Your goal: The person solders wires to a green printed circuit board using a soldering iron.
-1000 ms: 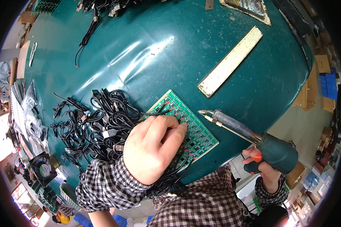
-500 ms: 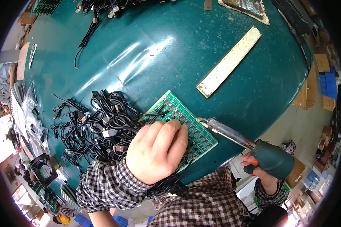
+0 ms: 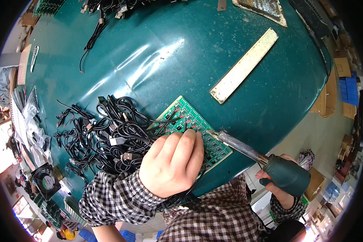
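Observation:
My left hand [image 3: 174,163] lies over the green circuit board [image 3: 218,148], fingers bent and pressed together. Its fingertips touch down near the middle of the board; what they pinch is hidden under them. Black cables with thin red wire ends [image 3: 180,117] run onto the board beside the fingers. In my right hand [image 3: 281,194] is a soldering iron [image 3: 288,175] with a thick dark green handle, gripped from below. Its metal tip points left and reaches the board just right of my left fingertips.
A heap of black USB cables [image 3: 109,137] lies left of the board, with more cables [image 3: 109,6] at the far edge. A pale metal bar [image 3: 244,66] lies beyond the board. A small fan [image 3: 46,181] and plastic bags [image 3: 30,121] sit at the left.
My left hand has shifted slightly right and toward me. The soldering iron's tip has moved a little left and nearer, onto the board by my fingertips.

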